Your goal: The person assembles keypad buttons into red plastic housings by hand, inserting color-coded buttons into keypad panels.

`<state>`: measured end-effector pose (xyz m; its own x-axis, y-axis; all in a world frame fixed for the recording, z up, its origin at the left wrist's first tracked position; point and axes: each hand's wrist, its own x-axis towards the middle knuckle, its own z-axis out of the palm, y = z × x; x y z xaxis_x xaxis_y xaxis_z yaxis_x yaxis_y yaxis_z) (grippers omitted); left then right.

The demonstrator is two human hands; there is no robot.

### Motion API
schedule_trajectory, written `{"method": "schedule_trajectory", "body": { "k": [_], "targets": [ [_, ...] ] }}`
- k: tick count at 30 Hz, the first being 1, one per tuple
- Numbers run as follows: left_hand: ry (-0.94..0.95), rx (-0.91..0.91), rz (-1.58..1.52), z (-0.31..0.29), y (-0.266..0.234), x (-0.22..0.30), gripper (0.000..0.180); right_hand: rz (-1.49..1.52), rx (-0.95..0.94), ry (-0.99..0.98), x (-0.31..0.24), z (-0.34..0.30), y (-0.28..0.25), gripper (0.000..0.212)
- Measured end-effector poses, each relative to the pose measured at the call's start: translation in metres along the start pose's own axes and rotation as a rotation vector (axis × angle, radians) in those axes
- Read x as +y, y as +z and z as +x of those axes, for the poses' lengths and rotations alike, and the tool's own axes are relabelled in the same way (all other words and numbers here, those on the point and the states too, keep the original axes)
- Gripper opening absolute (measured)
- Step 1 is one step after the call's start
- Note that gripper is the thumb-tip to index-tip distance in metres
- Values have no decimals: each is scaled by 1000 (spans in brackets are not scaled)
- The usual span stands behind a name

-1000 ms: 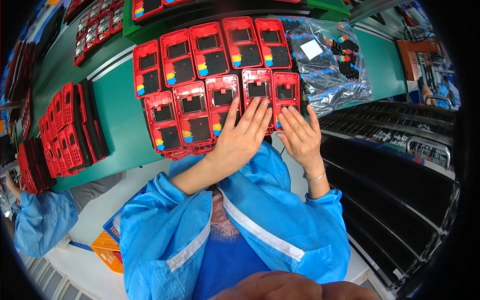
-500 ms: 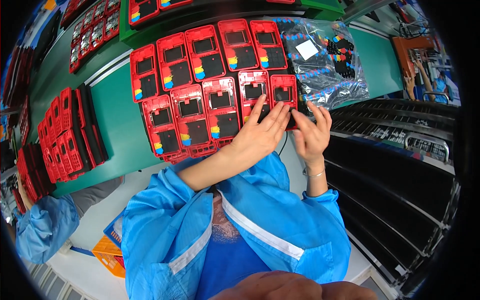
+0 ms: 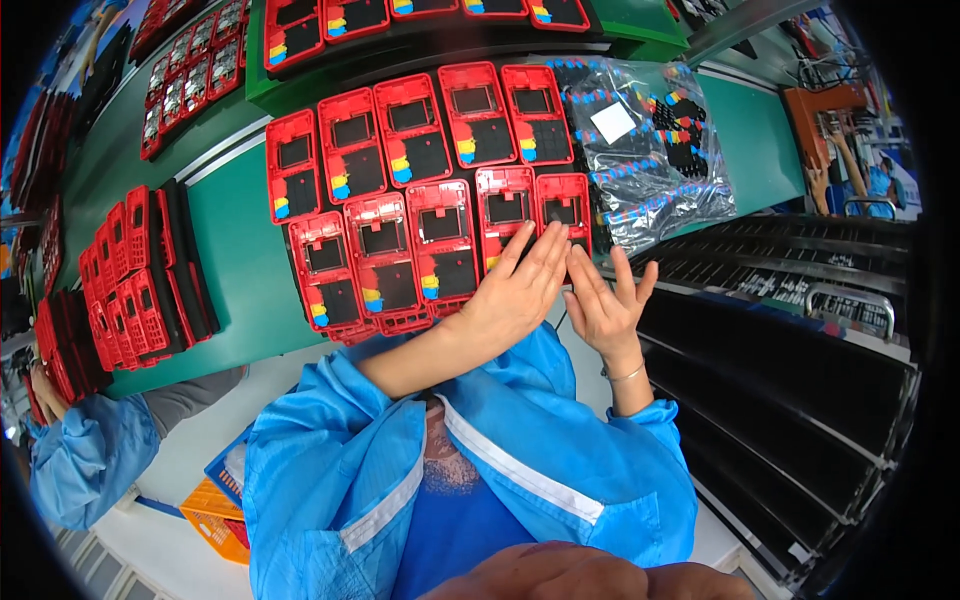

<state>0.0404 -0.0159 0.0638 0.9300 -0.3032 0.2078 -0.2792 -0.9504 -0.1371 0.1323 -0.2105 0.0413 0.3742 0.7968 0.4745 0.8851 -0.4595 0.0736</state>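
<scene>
Two rows of red plastic casings lie in front of me, each with a dark window, a black lower panel and keypad pieces in red, yellow and blue. My left hand [image 3: 515, 285] lies flat with outstretched fingers over the lower part of the right-end casing [image 3: 562, 188] in the near row. Its wrist side covers part of the neighbouring casing [image 3: 506, 195]. My right hand [image 3: 610, 312] is beside it, fingers spread, with its index fingertip close to the left fingertips at that casing's lower end. Whether it touches the casing I cannot tell. No held thing shows in either hand.
A clear plastic bag [image 3: 650, 205] of black and coloured keypad pieces, with a white label, lies right of the casings. More casings [image 3: 355, 18] stand in the green holder behind. Stacked red casings [image 3: 120, 280] sit left, near a co-worker's sleeve [image 3: 95, 460]. A black rack [image 3: 770, 370] is at right.
The view has shifted, so the casings appear lower and more of the back row shows. My right hand has drawn slightly back toward me, fingers more stretched. The left hand remains over the right-end casing.
</scene>
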Motion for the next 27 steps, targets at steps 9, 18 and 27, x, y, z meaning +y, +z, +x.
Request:
{"method": "schedule_trajectory", "body": {
  "k": [9,18,27],
  "targets": [
    [-35,76,-385,6,-13,-14,62,791,-8,301,43,49,-14,29],
    [-226,177,-348,41,-4,-108,62,264,16,-92,53,152,17,29],
    [-224,71,-302,35,19,-109,77,264,-26,-14,46,160,24,29]
  ]
}}
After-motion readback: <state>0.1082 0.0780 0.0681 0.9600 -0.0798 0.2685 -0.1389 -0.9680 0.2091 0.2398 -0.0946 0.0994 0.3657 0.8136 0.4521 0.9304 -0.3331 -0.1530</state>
